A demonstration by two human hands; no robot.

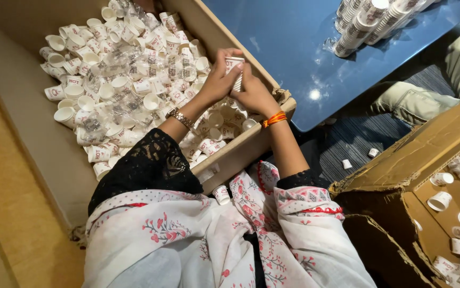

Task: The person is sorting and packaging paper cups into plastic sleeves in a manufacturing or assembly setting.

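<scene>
A short stack of small white paper cups (234,68) is held between both hands above a large cardboard box (54,160). My left hand (217,80), with a metal watch at its wrist, grips the stack from the left. My right hand (253,95), with an orange thread band at the wrist, closes on it from the right and below. Beneath the hands lies a heap of loose white paper cups (128,80) mixed with clear plastic wrappers, filling the box's far part.
A blue table (294,48) carries wrapped sleeves of stacked cups (368,21). Another person's leg in light trousers (416,98) rests by it. A second cardboard box (400,176) with loose cups stands at the right. Two cups lie on the striped floor (347,164).
</scene>
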